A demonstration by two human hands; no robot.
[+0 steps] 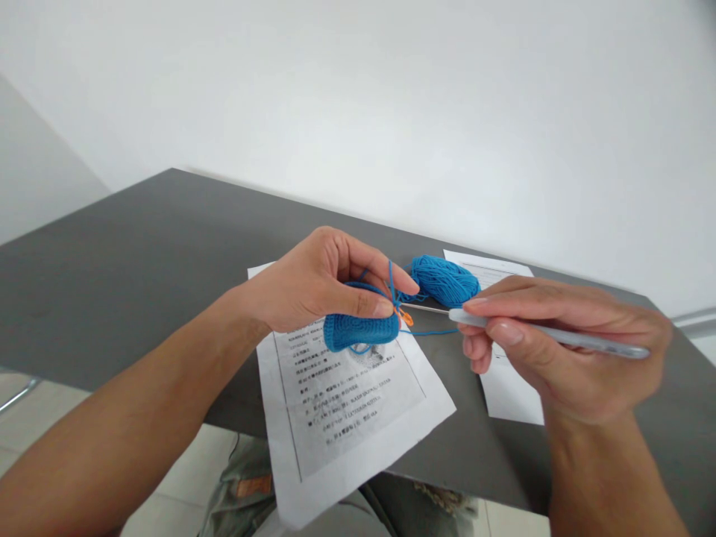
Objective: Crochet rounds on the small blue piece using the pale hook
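Pinched between the thumb and fingers of my left hand (313, 287) is a small blue crocheted piece (361, 334), cupped in shape. An orange stitch marker (406, 318) hangs at its right edge, and a strand of blue yarn stands up by my fingertips. My right hand (582, 373) grips the grey handle of a crochet hook (607, 345) like a pen. The thin metal shaft points left at the piece; whether its tip is in a stitch I cannot tell. Behind both hands lies a skein of blue yarn (446, 280).
A printed sheet (358, 418) lies under the crocheted piece and hangs over the front edge of the dark grey table (151, 261). Another sheet (512, 395) is partly hidden by my right hand. A white wall (358, 112) rises behind the table.
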